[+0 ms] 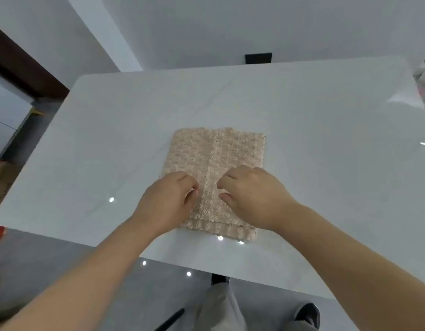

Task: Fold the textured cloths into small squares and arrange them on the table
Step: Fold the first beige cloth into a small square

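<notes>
Cloth (pixel 216 158), centre of frame on table (pixel 326 139), seems folded to rectangle, not yet square; left hand (pixel 168 199) and right hand (pixel 252 197), each grip pinching it.

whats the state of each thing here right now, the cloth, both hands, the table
beige cloth: folded into a rectangle, not yet a small square, lying flat on the table
left hand: on the cloth's near left part, fingers curled, seems to pinch it
right hand: on the cloth's near right part, fingers curled, seems to pinch it
table: white and glossy, bears the cloth near its front edge
</notes>
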`<action>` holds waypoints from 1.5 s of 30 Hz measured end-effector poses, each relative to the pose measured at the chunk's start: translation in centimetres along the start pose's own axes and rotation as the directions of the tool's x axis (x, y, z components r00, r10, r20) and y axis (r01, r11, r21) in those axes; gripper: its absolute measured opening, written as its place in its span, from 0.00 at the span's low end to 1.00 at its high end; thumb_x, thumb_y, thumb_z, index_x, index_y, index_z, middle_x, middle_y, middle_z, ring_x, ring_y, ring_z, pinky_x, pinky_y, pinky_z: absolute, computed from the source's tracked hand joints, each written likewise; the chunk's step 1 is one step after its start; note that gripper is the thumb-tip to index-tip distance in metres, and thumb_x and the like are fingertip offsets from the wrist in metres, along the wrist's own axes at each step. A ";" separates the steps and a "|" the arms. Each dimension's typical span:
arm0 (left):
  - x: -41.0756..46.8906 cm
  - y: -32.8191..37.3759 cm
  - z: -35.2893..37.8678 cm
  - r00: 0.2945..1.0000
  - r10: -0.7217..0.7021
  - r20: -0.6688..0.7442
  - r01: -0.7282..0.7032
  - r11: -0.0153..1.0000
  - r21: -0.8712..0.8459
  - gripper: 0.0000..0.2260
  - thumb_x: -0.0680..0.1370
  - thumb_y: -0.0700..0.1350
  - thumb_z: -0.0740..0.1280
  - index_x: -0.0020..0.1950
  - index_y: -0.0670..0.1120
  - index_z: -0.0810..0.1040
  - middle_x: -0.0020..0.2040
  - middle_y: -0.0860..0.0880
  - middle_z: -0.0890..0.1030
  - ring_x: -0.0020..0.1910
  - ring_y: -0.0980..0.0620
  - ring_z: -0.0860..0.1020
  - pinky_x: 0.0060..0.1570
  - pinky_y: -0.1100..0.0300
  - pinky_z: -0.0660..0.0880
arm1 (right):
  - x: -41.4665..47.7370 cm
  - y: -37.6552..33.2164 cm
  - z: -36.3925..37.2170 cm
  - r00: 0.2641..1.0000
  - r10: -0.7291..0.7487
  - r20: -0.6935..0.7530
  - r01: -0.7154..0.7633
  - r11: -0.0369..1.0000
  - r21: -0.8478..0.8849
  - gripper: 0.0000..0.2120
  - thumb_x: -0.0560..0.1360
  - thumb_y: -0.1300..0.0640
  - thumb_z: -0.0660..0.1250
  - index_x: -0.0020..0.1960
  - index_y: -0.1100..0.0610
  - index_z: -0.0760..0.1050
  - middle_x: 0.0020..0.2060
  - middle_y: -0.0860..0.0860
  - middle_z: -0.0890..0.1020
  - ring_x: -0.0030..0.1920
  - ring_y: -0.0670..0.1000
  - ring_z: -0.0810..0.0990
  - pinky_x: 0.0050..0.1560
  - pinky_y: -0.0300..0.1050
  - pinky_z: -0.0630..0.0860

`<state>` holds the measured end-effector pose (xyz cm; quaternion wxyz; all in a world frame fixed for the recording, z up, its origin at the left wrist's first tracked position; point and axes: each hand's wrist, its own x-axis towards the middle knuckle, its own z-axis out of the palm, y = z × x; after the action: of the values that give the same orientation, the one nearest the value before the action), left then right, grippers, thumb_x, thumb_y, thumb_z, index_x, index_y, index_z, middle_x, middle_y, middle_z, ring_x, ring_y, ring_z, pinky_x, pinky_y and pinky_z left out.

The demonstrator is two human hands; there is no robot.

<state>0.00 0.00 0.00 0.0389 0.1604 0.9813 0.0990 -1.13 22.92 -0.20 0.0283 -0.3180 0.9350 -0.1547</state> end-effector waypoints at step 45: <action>-1.3 -3.9 4.5 0.850 0.203 -0.487 -0.235 0.972 -0.004 0.06 0.83 0.48 0.61 0.51 0.50 0.76 0.45 0.55 0.79 0.44 0.53 0.76 0.42 0.56 0.75 | -3.2 -6.4 8.8 0.918 0.330 -0.220 -0.385 0.877 -0.288 0.25 0.79 0.37 0.60 0.70 0.51 0.66 0.64 0.50 0.74 0.64 0.55 0.74 0.59 0.51 0.74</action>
<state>0.47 -3.25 -5.13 -0.2136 0.2400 0.9314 0.1709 6.48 17.69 -6.72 -0.0737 -0.1257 0.9892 -0.0158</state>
